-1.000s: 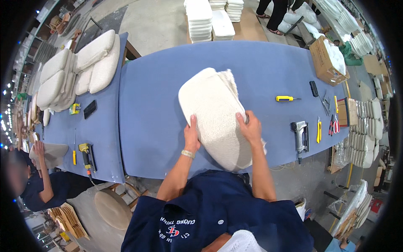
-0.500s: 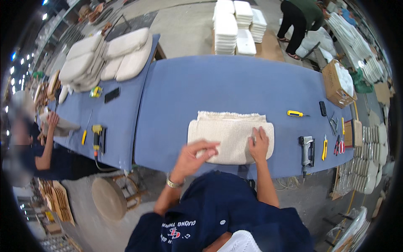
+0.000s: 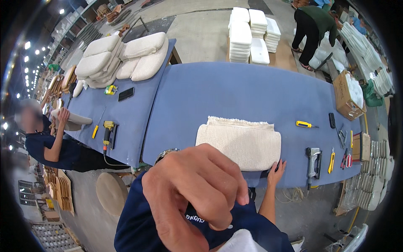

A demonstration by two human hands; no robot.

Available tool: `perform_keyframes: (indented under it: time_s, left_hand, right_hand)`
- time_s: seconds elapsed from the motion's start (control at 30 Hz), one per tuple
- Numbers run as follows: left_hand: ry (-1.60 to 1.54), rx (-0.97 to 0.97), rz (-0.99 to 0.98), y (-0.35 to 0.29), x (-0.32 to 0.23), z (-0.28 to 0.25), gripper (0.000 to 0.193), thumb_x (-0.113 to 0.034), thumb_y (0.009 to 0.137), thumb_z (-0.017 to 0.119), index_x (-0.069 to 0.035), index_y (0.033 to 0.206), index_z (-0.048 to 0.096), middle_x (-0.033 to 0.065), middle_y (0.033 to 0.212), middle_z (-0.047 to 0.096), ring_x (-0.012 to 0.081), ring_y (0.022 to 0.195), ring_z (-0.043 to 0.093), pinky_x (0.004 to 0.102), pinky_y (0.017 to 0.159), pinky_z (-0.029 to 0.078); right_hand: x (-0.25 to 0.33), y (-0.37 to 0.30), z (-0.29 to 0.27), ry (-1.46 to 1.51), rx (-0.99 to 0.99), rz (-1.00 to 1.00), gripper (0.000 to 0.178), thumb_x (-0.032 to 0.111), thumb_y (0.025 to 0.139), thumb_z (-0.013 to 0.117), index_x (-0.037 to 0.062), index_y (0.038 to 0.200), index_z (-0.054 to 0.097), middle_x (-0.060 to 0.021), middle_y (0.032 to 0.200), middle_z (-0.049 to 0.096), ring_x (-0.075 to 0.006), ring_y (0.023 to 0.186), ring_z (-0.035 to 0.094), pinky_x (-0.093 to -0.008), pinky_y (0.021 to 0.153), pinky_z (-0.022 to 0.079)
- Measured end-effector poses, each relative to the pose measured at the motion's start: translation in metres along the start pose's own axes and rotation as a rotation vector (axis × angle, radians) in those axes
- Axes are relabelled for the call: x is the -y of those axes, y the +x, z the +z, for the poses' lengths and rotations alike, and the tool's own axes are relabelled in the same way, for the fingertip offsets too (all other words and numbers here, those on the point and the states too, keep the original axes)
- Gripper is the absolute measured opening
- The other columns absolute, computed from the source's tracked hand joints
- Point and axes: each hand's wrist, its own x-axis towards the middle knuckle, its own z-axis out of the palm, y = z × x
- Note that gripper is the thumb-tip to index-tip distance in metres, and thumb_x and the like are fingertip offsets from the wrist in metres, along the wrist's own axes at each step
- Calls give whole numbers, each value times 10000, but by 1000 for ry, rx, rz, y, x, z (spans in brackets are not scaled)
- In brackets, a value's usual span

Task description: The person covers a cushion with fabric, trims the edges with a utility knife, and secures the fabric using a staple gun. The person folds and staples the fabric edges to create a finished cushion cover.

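Metal is glinting on the watch (image 3: 165, 154) behind my left hand (image 3: 195, 187), which is looming nearest of all, well away from the table. Its fingers are curling inward; I cannot tell whether they are gripping anything. It was hovering by the cushion a moment ago and is now up close to my face. My right hand (image 3: 275, 173) has moved too, off the top of the cushion, and is resting by its near right corner. I cannot tell whether those fingers are pinching the edge or only lying beside it. So, as I am judging it, any steadying is falling to my right hand alone.

The cream cushion (image 3: 239, 148) is lying flat at the near edge of the blue table (image 3: 189, 92), its frayed cloth edge (image 3: 239, 122) showing along the far side. Off to the right, the staple gun (image 3: 312, 164) and the yellow knife (image 3: 331, 161) are lying, with the screwdriver (image 3: 305, 124) sitting farther up. Beyond the table, white pads (image 3: 241, 37) are standing in stacks, and a person in green (image 3: 312, 21) is bending over.
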Motion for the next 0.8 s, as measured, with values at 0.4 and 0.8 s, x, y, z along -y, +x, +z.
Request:
perform_keyframes:
  time_s: [0.4,0.8]
  left_hand:
    - [24,108,-98,3,-9,7,330,-281,921,760,-471,1183,694,88,764,678,141,506,553,458,798,597]
    - [-82,227,-109,12,-1,6,357,-344,913,765,-497,1223,677,133,797,684,140,504,545,468,810,591]
  right_hand:
    - [-4,-2,4,-87,-9,-40,559,388,1052,451,-48,1382,567,-259,1581,357,-422,1485,296,-546,1206,201]
    - [-3,-3,8,-113,-43,-34,557,391,1053,440,-51,1356,590,-248,1567,388,-415,1475,318,-535,1206,210]
